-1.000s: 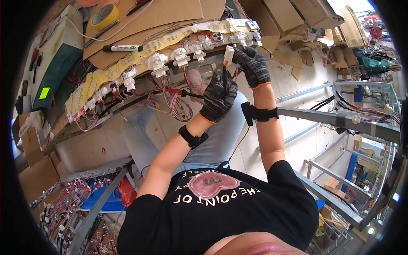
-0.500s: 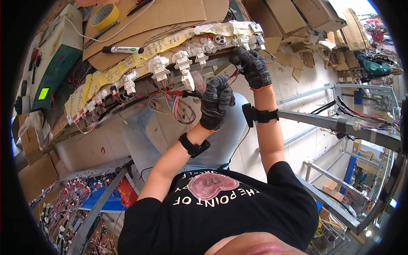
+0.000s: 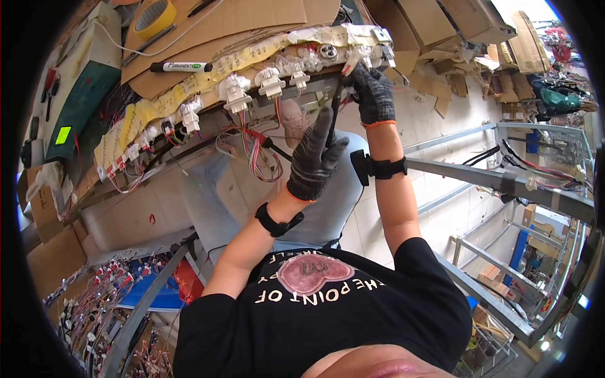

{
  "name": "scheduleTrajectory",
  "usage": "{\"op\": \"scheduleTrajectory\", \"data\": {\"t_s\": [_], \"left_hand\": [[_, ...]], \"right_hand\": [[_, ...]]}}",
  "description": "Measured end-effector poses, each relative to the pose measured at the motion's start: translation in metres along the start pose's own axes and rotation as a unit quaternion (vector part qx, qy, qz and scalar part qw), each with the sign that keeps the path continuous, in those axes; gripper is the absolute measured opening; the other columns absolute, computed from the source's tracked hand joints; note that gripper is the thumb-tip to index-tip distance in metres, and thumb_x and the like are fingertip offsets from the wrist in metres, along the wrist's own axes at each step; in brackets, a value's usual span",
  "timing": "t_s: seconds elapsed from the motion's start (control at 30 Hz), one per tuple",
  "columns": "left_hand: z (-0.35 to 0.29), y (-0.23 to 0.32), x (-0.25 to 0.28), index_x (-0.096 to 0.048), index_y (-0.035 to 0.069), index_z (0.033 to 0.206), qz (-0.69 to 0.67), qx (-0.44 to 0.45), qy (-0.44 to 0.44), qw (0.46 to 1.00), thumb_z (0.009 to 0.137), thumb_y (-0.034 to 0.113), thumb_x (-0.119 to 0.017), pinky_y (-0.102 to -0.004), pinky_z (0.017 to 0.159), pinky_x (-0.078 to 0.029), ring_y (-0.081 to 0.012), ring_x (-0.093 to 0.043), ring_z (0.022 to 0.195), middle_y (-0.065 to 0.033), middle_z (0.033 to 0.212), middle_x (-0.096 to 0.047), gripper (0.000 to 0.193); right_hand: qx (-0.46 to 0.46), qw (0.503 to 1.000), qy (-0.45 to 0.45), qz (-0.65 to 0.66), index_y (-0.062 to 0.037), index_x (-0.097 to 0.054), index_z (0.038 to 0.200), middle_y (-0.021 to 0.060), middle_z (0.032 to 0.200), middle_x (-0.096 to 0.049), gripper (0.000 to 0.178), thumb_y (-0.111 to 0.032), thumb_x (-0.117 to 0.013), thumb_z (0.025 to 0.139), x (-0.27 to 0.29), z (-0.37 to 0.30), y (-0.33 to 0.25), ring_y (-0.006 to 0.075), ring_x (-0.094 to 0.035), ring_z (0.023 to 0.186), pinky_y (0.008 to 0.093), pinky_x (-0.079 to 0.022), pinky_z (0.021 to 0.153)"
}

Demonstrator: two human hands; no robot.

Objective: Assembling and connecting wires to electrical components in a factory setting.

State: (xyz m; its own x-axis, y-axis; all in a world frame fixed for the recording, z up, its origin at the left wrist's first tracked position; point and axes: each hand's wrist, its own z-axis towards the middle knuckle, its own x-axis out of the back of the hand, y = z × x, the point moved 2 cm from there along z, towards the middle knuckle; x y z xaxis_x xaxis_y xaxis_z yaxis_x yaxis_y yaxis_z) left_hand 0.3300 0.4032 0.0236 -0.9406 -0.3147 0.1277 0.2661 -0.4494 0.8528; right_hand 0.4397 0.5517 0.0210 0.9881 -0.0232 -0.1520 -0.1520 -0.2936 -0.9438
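My left hand (image 3: pixel 315 157), in a dark grey knit glove, has its fingers stretched out and its thumb apart. A black cable (image 3: pixel 334 110) passes beside its fingers toward my right hand. My right hand (image 3: pixel 374 94), gloved alike, pinches a small white connector (image 3: pixel 353 62) near the right end of the wiring board (image 3: pixel 252 63). That board carries yellowish paper tape and a row of white connectors. The nearest ones are a white plug housing (image 3: pixel 271 83) and another white housing (image 3: pixel 236 93). A loop of multicoloured wires (image 3: pixel 259 157) hangs below them, left of my left hand.
A black-and-white marker (image 3: pixel 181 67) and a yellow tape roll (image 3: pixel 154 19) lie on cardboard behind the board. A green device with a lit display (image 3: pixel 63 135) stands left. Metal rails (image 3: pixel 498 181) extend right. Many wire harnesses (image 3: pixel 101 309) fill the lower left.
My left hand has opened from a closed grip and dropped slightly. My right hand has turned up, with the white connector now showing in its fingers. The white connector that hung lowest no longer shows there.
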Motion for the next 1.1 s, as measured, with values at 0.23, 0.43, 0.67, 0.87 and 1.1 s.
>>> {"op": "scheduleTrajectory", "data": {"t_s": [0.23, 0.43, 0.67, 0.87, 1.1], "left_hand": [[-0.012, 0.01, 0.007, -0.05, 0.005, 0.119, -0.294, 0.325, 0.015, 0.899, 0.086, 0.008, -0.056, -0.0283, 0.061, -0.046, -0.0164, -0.057, 0.069, -0.0101, 0.089, -0.061, 0.034], [0.004, 0.017, 0.003, -0.055, 0.0, 0.104, -0.125, 0.221, 0.027, 0.967, 0.085, 0.006, -0.057, -0.0304, 0.065, -0.048, -0.0189, -0.059, 0.071, -0.0113, 0.084, -0.063, 0.02], [0.024, 0.009, 0.003, -0.052, -0.004, 0.105, 0.05, 0.064, 0.058, 0.995, 0.081, 0.009, -0.062, -0.0365, 0.07, -0.047, -0.0316, -0.059, 0.077, -0.0186, 0.087, -0.06, 0.029], [0.036, 0.008, 0.01, -0.05, -0.006, 0.109, -0.042, 0.147, -0.015, 0.988, 0.084, 0.012, -0.056, -0.0386, 0.076, -0.046, -0.0344, -0.057, 0.083, -0.0222, 0.092, -0.058, 0.031], [0.023, 0.001, 0.014, -0.049, -0.007, 0.112, -0.051, 0.148, -0.013, 0.988, 0.082, 0.007, -0.054, -0.04, 0.083, -0.044, -0.0354, -0.053, 0.095, -0.0232, 0.106, -0.054, 0.033]], "right_hand": [[0.366, 0.832, 0.271, -0.316, -0.0019, -0.052, 0.109, 0.0041, 0.092, -0.057, 0.044, -0.015, -0.074, 0.073, 0.052, -0.037, 0.0, 0.0166, -0.055, 0.085, 0.0277, -0.044, 0.079], [0.068, 0.991, -0.099, -0.052, 0.0012, -0.059, 0.102, 0.0064, 0.09, -0.063, 0.023, -0.015, -0.057, 0.086, -0.006, -0.087, -0.004, 0.0129, -0.057, 0.08, 0.0245, -0.045, 0.069], [0.057, 0.981, -0.183, 0.012, -0.0002, -0.062, 0.089, 0.0022, 0.076, -0.06, 0.021, -0.02, -0.056, 0.086, -0.038, -0.054, -0.008, 0.0095, -0.052, 0.067, 0.0224, -0.043, 0.06], [0.097, 0.979, -0.178, -0.035, 0.0004, -0.061, 0.093, 0.0045, 0.081, -0.062, 0.024, -0.021, -0.056, 0.085, -0.039, -0.038, -0.004, 0.0105, -0.055, 0.069, 0.0233, -0.045, 0.062], [0.143, 0.967, -0.196, -0.08, 0.0004, -0.061, 0.094, 0.0047, 0.082, -0.062, 0.024, -0.02, -0.057, 0.083, -0.034, -0.031, 0.004, 0.0114, -0.056, 0.07, 0.0245, -0.045, 0.063]]}}
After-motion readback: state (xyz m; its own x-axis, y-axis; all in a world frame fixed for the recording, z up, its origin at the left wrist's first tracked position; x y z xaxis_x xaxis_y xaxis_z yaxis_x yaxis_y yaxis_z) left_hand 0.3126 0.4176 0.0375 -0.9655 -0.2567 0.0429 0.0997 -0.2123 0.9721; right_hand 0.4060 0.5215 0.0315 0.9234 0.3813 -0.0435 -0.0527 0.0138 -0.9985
